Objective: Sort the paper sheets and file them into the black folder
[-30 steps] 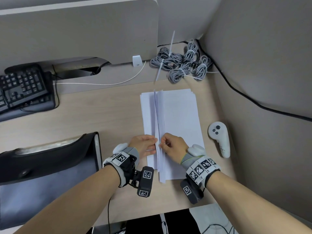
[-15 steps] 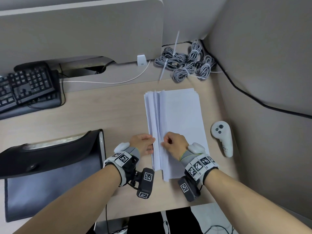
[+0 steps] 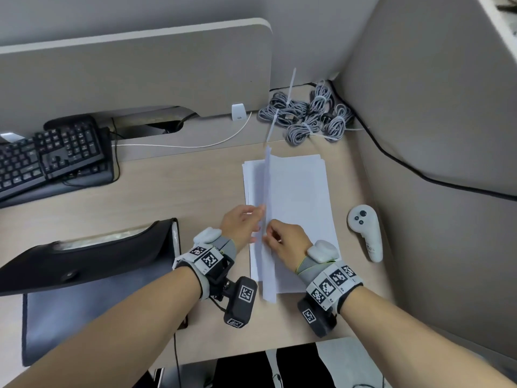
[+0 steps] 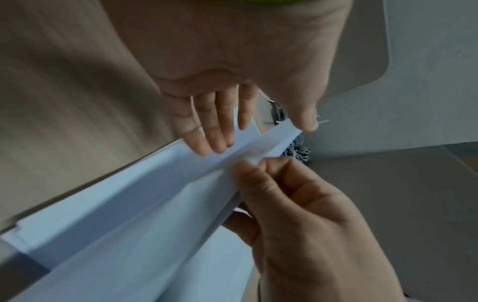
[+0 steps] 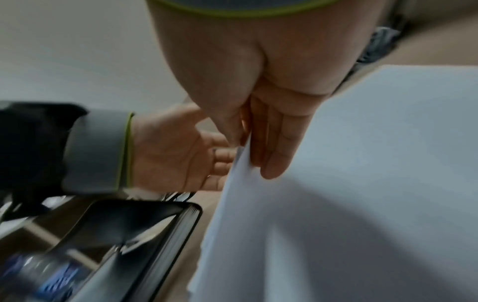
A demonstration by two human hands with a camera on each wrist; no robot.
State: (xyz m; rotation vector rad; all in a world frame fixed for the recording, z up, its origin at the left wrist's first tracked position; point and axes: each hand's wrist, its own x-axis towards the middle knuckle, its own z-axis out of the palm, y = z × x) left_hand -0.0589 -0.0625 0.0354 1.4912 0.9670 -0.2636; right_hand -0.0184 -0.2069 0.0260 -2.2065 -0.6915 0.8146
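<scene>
A stack of white paper sheets (image 3: pixel 300 191) lies flat on the desk. A thin bundle of its sheets (image 3: pixel 267 186) stands up on edge along the stack's left part. My right hand (image 3: pixel 268 233) pinches that bundle's near part between thumb and fingers (image 5: pixel 274 163). My left hand (image 3: pixel 258 217) lies with straight fingers (image 4: pixel 214 141) against the bundle's left face. The black folder (image 3: pixel 92 256) sits open on the desk left of both hands, its mouth gaping and its edge (image 5: pixel 191 220) close to the paper.
A black keyboard (image 3: pixel 50 158) rests at the back left. Coiled grey cables (image 3: pixel 307 119) fill the back corner. A white controller (image 3: pixel 365 231) lies right of the stack, by the grey partition wall. The desk's front edge runs under my forearms.
The lifted sheets, fanned apart earlier, now stand gathered in one upright bundle. My left fingers have straightened and risen against it. The right hand keeps its pinch.
</scene>
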